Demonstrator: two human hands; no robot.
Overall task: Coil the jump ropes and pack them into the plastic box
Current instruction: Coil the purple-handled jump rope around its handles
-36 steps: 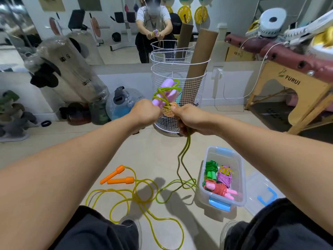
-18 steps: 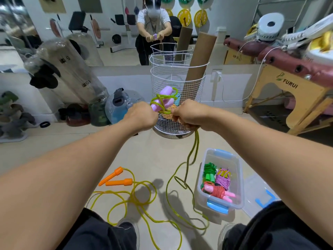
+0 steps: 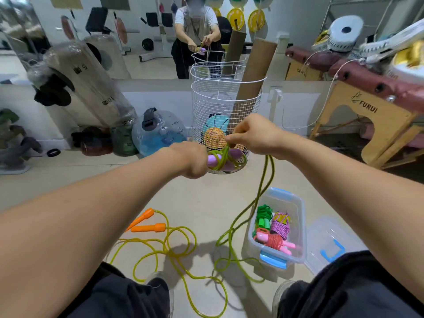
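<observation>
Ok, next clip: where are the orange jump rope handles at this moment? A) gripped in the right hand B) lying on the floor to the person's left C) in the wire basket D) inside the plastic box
B: the orange handles lie side by side on the floor, left of the plastic box, while the left hand grips purple handles.

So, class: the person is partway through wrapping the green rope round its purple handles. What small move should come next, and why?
Probably another wrap: the right hand should carry the green rope once more round the purple handles that the left hand grips. Much rope lies slack on the floor beside the plastic box, so the coil is unfinished.
</observation>
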